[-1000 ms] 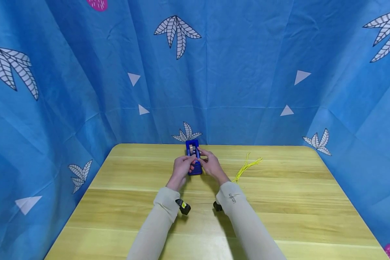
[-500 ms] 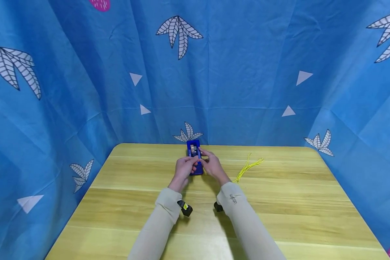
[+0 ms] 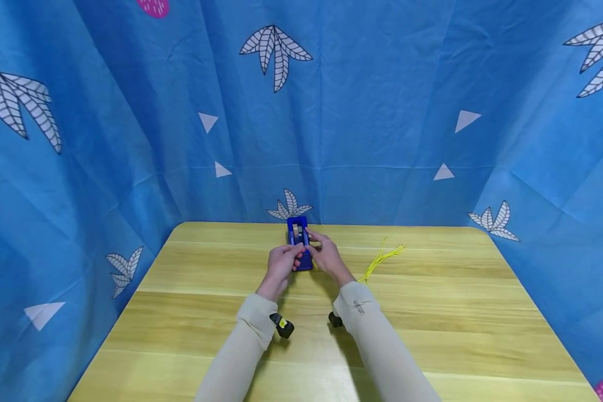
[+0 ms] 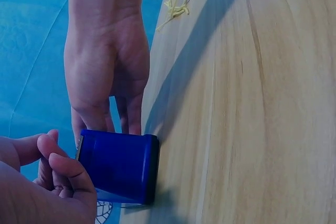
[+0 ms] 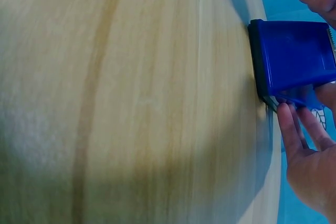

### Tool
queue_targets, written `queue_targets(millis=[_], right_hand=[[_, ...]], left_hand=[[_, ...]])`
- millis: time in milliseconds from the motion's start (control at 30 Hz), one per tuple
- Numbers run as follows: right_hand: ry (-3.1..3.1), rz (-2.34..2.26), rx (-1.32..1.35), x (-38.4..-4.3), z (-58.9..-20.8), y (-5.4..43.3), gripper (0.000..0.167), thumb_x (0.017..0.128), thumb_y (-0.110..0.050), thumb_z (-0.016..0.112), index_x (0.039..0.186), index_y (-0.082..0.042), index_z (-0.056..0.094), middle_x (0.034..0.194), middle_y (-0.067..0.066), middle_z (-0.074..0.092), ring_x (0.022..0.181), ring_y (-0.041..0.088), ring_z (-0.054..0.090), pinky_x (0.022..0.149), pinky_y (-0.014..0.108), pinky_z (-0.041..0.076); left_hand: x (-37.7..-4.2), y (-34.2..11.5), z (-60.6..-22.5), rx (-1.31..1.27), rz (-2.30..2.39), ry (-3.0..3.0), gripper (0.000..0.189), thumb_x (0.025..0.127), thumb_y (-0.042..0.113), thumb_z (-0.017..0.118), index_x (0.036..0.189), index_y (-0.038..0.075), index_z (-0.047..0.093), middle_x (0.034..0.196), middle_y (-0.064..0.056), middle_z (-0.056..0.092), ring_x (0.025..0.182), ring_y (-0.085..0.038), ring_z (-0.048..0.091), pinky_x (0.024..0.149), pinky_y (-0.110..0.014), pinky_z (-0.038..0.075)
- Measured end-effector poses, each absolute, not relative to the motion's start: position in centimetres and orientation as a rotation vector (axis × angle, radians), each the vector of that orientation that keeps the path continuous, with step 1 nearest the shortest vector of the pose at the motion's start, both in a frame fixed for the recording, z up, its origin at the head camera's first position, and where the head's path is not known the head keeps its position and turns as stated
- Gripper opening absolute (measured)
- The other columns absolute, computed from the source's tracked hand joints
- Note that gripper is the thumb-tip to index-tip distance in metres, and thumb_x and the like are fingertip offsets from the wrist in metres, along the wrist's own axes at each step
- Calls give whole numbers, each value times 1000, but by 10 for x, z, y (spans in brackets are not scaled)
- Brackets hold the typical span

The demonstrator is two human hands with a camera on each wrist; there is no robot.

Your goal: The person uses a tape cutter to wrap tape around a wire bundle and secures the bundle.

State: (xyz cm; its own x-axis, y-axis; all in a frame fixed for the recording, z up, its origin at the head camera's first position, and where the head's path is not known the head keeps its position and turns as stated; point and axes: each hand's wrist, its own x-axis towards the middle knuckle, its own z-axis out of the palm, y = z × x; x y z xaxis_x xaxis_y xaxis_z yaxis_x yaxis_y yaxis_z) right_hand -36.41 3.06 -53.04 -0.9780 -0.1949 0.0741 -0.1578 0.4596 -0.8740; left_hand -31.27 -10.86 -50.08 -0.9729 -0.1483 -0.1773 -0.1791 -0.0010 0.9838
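Observation:
A blue tape dispenser [image 3: 303, 263] stands at the table's far edge, its front end towards me. Inside its open top sits a tape roll [image 3: 295, 229]. My left hand [image 3: 281, 260] is curled at the dispenser's front top, thumb and fingertips pinching right by the serrated cutter [image 5: 331, 38]; the tape strip between them is hardly visible. On the other side, my right hand [image 3: 328, 260] holds the dispenser, its fingers [image 5: 289, 124] along the side wall and the thumb up near the cutter. The left wrist view shows the dispenser's smooth front face [image 4: 118, 161] between both hands.
A bundle of yellow strings [image 3: 382, 258] lies to the right of my right hand on the wooden table [image 3: 447, 312]. Behind the table hangs a blue patterned curtain [image 3: 372, 111]. Small black cameras [image 3: 283, 327] sit under both sleeve cuffs.
Both hands stay at the dispenser with nearly the same hold. The left fingertips sit slightly lower than a second ago, while the whole view has shifted only slightly.

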Motion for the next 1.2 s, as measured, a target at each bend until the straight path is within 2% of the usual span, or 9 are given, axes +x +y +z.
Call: queue_targets(millis=[700, 900, 1200], right_hand=[[2668, -1571, -318, -365, -530, 28, 55, 105, -9, 59, 157, -22, 46, 144, 22, 55, 119, 40, 65, 100, 47, 56], [2670, -1559, -315, -364, -531, 28, 55, 106, -9, 59, 157, -22, 46, 145, 22, 54, 120, 39, 65, 101, 46, 56], [2668, -1595, -325, -363, -532, 28, 55, 105, -8, 59, 157, -20, 46, 143, 23, 55, 119, 39, 66, 101, 46, 56]], left_hand=[[-303, -110, -499, -351, 2165, 2203, 28, 102, 26, 68, 107, 0, 76, 86, -2, 67, 65, -8, 54, 64, -26, 47], [-298, -112, -500, -357, 2165, 2200, 27, 103, 23, 66, 107, -2, 75, 91, -9, 69, 64, -8, 54, 63, -24, 46], [-292, -109, -501, -331, 2191, 2189, 25, 101, 23, 68, 104, -1, 75, 81, 1, 65, 62, -7, 52, 58, -20, 43]])
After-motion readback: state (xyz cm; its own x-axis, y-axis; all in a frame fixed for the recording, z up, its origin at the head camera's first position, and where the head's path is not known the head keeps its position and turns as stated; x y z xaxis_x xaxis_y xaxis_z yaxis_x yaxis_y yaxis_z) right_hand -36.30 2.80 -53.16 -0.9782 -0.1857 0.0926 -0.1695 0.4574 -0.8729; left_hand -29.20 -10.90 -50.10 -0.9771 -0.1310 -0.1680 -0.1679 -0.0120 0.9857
